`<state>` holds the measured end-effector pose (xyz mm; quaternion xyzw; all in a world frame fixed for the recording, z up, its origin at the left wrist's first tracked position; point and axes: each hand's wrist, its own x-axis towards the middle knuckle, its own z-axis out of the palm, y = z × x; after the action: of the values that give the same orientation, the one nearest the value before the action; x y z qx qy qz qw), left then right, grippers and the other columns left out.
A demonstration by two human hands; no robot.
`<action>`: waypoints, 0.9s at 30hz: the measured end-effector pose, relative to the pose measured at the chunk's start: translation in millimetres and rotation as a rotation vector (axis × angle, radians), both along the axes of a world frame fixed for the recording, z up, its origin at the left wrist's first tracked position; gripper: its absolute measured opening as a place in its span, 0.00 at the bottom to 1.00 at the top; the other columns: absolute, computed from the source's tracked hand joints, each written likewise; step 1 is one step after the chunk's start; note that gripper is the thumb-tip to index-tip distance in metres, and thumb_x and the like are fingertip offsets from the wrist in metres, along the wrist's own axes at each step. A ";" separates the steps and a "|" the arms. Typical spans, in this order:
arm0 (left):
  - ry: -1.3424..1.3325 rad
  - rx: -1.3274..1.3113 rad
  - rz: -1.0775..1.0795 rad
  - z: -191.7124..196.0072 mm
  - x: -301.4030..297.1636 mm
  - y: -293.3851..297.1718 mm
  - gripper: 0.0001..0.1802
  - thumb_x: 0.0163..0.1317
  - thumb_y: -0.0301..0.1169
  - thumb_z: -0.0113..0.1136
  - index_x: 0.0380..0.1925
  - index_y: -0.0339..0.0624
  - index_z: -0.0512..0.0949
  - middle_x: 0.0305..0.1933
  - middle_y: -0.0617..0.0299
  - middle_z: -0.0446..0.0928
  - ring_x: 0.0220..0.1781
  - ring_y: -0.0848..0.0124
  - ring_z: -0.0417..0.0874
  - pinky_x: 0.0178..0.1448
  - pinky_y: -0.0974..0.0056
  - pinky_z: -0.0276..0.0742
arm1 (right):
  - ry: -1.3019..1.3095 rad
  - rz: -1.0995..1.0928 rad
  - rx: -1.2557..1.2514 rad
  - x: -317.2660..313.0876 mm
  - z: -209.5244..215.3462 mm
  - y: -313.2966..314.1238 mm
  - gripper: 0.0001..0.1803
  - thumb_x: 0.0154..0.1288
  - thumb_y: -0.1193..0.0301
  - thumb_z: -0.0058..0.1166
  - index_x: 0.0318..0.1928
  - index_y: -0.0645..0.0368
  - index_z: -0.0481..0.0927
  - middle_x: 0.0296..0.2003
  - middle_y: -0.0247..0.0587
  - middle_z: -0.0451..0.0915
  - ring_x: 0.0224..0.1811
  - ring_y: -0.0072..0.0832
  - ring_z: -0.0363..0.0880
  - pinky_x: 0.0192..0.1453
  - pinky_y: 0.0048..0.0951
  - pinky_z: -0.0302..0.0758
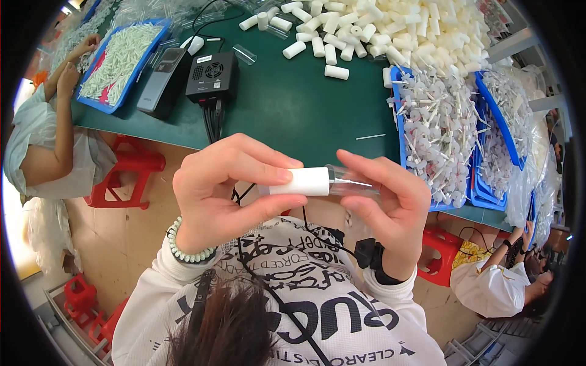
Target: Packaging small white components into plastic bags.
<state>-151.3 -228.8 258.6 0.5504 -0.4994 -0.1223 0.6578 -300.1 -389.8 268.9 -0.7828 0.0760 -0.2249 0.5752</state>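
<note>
My left hand [229, 186] pinches a white foam cylinder [303, 182] between thumb and fingers. From its right end a thin white stick [351, 182] runs into a clear plastic tube [342, 174]. That tube meets the foam's right end, in line with it. Thumb and fingers of my right hand [387, 198] close around the tube's far end. Both hands are raised in front of my body, near the table edge. Whether the stick is fixed inside the foam is hidden.
A pile of white foam cylinders [390, 27] covers the far right of the green table [287, 104]. Blue trays [400, 116] of small clear-and-white parts stand right. Another blue tray [110, 108] and a black box [212, 76] with cables stand left. Co-workers sit on both sides.
</note>
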 end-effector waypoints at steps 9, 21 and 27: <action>-0.037 0.112 -0.109 14.0 1.5 10.5 0.14 0.39 0.16 0.71 0.28 0.34 0.77 0.33 0.47 0.80 0.32 0.66 0.82 0.35 0.69 0.76 | -0.197 -0.032 -0.351 -7.3 2.4 9.1 0.22 0.43 0.80 0.65 0.44 0.63 0.82 0.30 0.41 0.81 0.29 0.28 0.80 0.33 0.24 0.76; 0.022 0.219 -0.137 20.1 -6.6 4.8 0.18 0.38 0.14 0.69 0.34 0.30 0.79 0.36 0.53 0.76 0.37 0.69 0.80 0.38 0.69 0.77 | -0.059 -0.017 -0.022 -11.9 -3.6 11.7 0.19 0.48 0.79 0.66 0.43 0.66 0.79 0.36 0.43 0.82 0.33 0.27 0.83 0.37 0.23 0.78; 0.571 0.105 -0.095 18.3 -15.2 4.9 0.15 0.44 0.15 0.69 0.34 0.29 0.76 0.38 0.53 0.76 0.42 0.69 0.81 0.43 0.69 0.83 | -0.134 -0.053 -0.107 -11.7 -7.2 17.6 0.18 0.48 0.78 0.67 0.41 0.66 0.79 0.38 0.44 0.82 0.36 0.28 0.83 0.40 0.24 0.78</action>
<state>-166.5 -223.9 276.8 0.5031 -0.3121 -0.3286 0.7358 -311.8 -372.2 261.7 -0.7934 0.0459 -0.2958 0.5300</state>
